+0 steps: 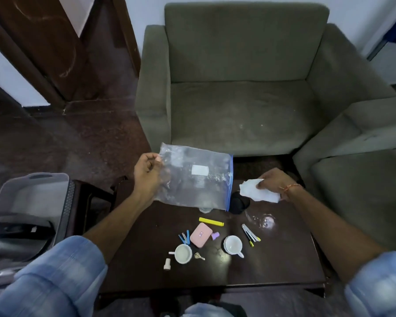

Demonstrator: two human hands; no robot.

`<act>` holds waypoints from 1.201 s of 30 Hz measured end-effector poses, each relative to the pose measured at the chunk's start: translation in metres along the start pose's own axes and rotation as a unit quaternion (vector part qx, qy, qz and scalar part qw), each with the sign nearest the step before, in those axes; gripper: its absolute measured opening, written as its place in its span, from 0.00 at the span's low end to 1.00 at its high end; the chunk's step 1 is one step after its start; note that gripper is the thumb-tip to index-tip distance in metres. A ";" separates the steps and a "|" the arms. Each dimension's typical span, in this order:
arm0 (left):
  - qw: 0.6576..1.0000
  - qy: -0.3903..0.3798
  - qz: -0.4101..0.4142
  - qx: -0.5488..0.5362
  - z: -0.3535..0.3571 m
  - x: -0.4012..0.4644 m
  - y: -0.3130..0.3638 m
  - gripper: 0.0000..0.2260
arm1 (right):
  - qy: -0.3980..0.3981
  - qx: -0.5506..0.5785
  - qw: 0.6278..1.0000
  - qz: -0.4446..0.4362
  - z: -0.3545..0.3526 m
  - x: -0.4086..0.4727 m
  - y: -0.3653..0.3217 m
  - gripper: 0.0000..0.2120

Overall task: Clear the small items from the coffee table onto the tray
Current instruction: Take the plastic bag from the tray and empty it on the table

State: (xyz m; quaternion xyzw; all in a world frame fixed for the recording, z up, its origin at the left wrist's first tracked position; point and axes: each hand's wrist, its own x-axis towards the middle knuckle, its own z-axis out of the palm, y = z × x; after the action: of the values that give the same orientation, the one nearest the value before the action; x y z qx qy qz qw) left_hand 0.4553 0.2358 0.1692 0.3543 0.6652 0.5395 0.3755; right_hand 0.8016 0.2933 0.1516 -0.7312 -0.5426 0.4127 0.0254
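My left hand (146, 177) pinches the clear bag (194, 177) by one corner; my right hand (272, 181) grips crumpled paper (258, 192). The tray (30, 191) sits well left. The slack bag, probably empty, could sweep the cups (232, 244) below my fingers.

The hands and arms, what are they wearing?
Both arms wear light blue denim-like sleeves, pushed up above the elbows, so the forearms are bare. The right wrist has a thin orange-red thread tied round it. The left hand and right hand are bare: no gloves, rings or watch show.
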 end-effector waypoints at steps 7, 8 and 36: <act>0.999 0.007 -0.027 0.024 0.000 -0.005 -0.022 0.02 | -0.027 -0.125 0.992 0.010 0.040 0.053 0.024 0.16; 0.999 0.014 -0.031 0.026 0.000 -0.005 -0.024 0.03 | -0.027 -0.132 0.991 0.012 0.044 0.059 0.026 0.17; 0.992 0.032 -0.113 0.054 0.019 -0.029 -0.057 0.03 | 0.001 -0.202 0.978 -0.056 0.113 0.129 0.067 0.18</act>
State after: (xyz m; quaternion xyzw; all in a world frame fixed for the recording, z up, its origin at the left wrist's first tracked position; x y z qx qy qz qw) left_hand 0.4818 0.2096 0.1142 0.2794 0.7404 0.4683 0.3930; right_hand 0.7907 0.3241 -0.0296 -0.6902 -0.6550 0.2914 -0.0989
